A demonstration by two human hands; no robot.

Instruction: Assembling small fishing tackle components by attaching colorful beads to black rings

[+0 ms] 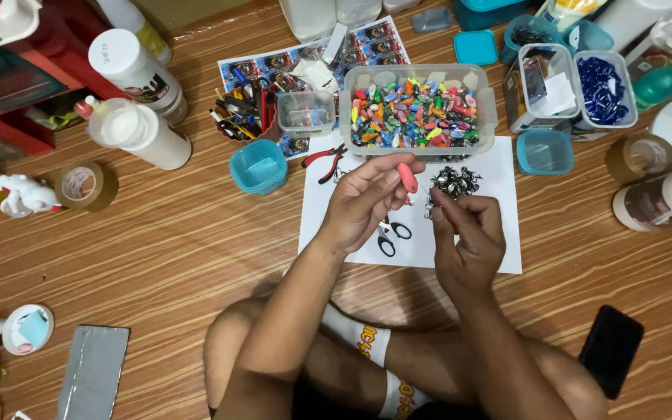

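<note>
**Head view: small pink piece and metal clasp over the white sheet**

Head camera looks down at my crossed legs and the wooden floor (157, 249), and I place everything by the white paper sheet (491, 233) lying in front of me.

Far left of the sheet sits a roll of brown tape (85, 185), with two white bottles (138, 128) behind it. Just off the sheet's upper left corner stands a teal cup (258, 166), and red-handled pliers (325, 160) lie across that same edge.

My left hand (363, 202) hovers over the left half of the sheet. Its thumb and forefinger are pinched closed on a small pink piece (407, 179), the other fingers loosely curled. Small black-handled scissors (389, 236) lie on the sheet just below that hand.

My right hand (468, 241) hangs over the middle of the sheet, fingertips closed on a small metal clasp (434, 204) held right beside the pink piece; whether the two touch I cannot tell. A heap of the same metal clasps (456, 181) rests on the sheet just above this hand.

At the sheet's top edge stands a clear tub of many-coloured pieces (414, 113). Right of the sheet's lower corner, a black phone (610, 350) lies on the floor.
</note>
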